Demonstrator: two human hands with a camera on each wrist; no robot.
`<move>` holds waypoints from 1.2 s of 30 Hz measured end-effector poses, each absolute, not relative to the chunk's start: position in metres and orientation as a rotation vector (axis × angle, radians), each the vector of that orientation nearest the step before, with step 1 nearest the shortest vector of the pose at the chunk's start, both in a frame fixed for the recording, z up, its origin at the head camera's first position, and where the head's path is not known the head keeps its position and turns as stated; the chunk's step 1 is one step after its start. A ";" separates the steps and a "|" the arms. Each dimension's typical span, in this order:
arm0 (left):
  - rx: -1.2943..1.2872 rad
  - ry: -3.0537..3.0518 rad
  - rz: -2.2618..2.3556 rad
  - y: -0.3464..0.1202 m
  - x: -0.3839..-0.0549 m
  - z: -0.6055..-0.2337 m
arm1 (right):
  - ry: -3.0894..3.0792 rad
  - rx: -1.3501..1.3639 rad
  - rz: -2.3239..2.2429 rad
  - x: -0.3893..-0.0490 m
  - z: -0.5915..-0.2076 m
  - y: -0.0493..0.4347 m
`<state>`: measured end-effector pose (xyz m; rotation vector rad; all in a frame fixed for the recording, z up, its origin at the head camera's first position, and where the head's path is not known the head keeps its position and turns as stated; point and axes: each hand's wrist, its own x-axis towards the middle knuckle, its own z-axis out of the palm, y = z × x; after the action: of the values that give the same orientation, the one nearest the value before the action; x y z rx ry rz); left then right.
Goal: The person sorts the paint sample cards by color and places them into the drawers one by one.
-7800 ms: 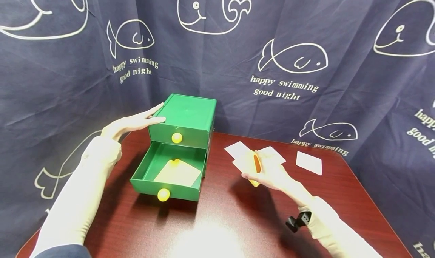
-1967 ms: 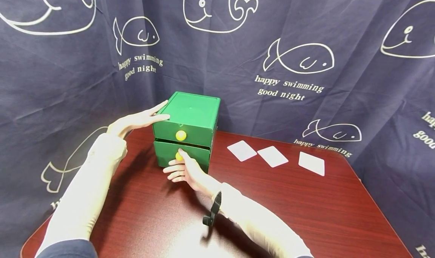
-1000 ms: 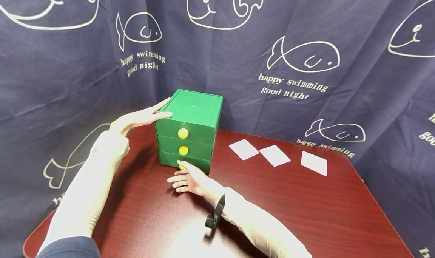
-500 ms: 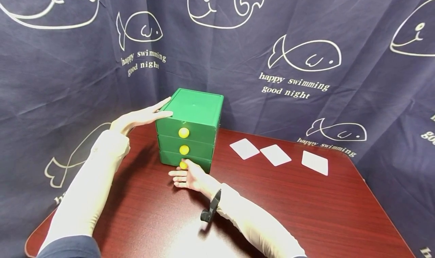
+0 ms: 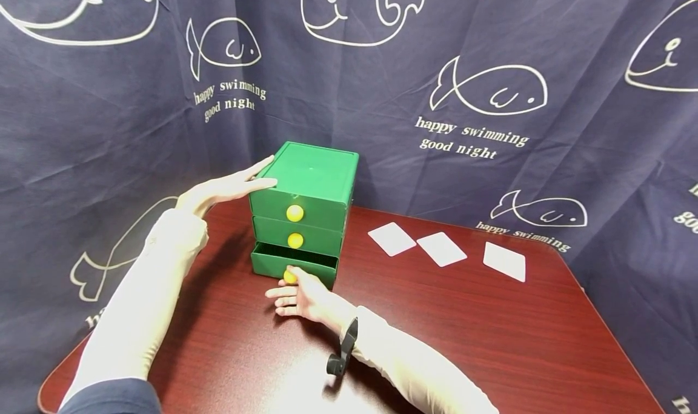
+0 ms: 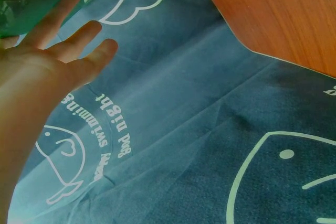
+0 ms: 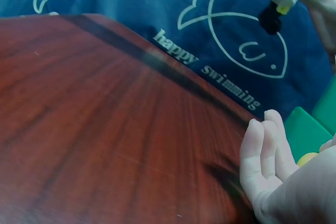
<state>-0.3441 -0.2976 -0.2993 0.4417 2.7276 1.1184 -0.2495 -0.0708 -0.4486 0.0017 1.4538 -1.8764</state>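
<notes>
A green three-drawer cabinet (image 5: 312, 173) with round yellow knobs stands on the table. In the head view my right hand (image 5: 308, 296) pinches the bottom drawer's knob (image 5: 291, 275) between thumb and index finger, the other fingers spread loosely to the left. That bottom drawer (image 5: 272, 265) is pulled out a little, its dark inside only partly showing. The middle drawer (image 5: 322, 239) and top drawer (image 5: 322, 214) are flush. My left hand (image 5: 220, 190) rests with straight, spread fingers on the cabinet's upper left edge. In the left wrist view, fingers (image 6: 79, 40) lie along its side.
Three white cards lie on the reddish table (image 5: 436, 329) right of the cabinet: a left card (image 5: 392, 239), a middle card (image 5: 442, 248) and a right card (image 5: 504, 261). A dark blue curtain (image 5: 382, 99) with fish drawings hangs behind. A black camera mount (image 5: 343, 350) sits on my right wrist.
The middle drawer, open with pale cards inside earlier, has been pushed in. My right hand, earlier by the cards with a yellow-orange object, has since drawn the bottom drawer slightly out. Left hand stays.
</notes>
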 end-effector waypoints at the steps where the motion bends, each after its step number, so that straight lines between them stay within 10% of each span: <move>1: 0.435 2.727 1.118 -0.298 -0.344 -0.300 | 1.451 0.000 -1.871 -0.247 -0.449 -0.070; 36: 0.435 2.720 1.118 -0.299 -0.344 -0.301 | 1.358 -0.136 -1.672 -0.182 -0.449 -0.050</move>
<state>-0.3440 -0.2985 -0.3008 0.4346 2.7199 1.1176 -0.1816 -0.0501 -0.4488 -0.1358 1.3579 -1.6722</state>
